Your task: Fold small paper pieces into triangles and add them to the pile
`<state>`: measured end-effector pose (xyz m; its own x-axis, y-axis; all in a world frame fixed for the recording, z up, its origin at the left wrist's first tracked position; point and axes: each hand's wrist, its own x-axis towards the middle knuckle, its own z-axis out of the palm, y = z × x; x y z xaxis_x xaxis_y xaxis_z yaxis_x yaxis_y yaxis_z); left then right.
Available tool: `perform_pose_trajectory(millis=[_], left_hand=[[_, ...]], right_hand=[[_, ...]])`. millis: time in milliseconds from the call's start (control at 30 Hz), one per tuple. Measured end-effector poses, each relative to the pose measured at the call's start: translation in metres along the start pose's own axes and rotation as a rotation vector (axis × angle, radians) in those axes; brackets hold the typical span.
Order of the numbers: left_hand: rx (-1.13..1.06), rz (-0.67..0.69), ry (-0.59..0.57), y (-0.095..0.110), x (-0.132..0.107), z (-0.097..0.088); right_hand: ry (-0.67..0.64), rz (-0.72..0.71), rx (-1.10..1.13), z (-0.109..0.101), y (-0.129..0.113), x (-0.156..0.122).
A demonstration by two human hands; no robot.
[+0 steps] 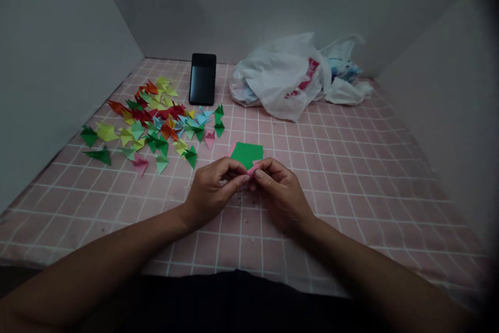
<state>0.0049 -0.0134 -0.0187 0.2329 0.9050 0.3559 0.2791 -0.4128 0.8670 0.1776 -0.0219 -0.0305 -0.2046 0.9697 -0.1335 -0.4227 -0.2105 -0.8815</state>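
A small folded piece of pink paper [253, 169] is pinched between my two hands, mostly covered by the fingers. My left hand [219, 185] grips its left side between thumb and fingers. On its right side, my right hand [281, 187] holds it with thumb and curled fingers. Just beyond the fingertips lies a green paper sheet [248, 153], with a pink edge showing under its left side. To the left, many folded paper cranes [156, 142] in red, orange, yellow, green, blue and pink are spread over the cloth.
A black phone [202, 79] lies beyond the cranes. White plastic bags [278, 76] with red print sit crumpled against the back wall [249, 5]. The pink checked tablecloth [351, 177] reaches walls on the left and right.
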Motion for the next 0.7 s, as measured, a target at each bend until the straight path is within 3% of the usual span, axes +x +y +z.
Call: perform_pose_trajectory(millis=[300, 700], left_hand=[[0.079, 0.052, -0.047, 0.002, 0.003, -0.004], [-0.075, -0.044, -0.061, -0.001, 0.003, 0.000]], right_hand=[[0.008, -0.066, -0.187, 0.001, -0.010, 0.002], [-0.012, -0.155, -0.237, -0.003, -0.010, 0.002]])
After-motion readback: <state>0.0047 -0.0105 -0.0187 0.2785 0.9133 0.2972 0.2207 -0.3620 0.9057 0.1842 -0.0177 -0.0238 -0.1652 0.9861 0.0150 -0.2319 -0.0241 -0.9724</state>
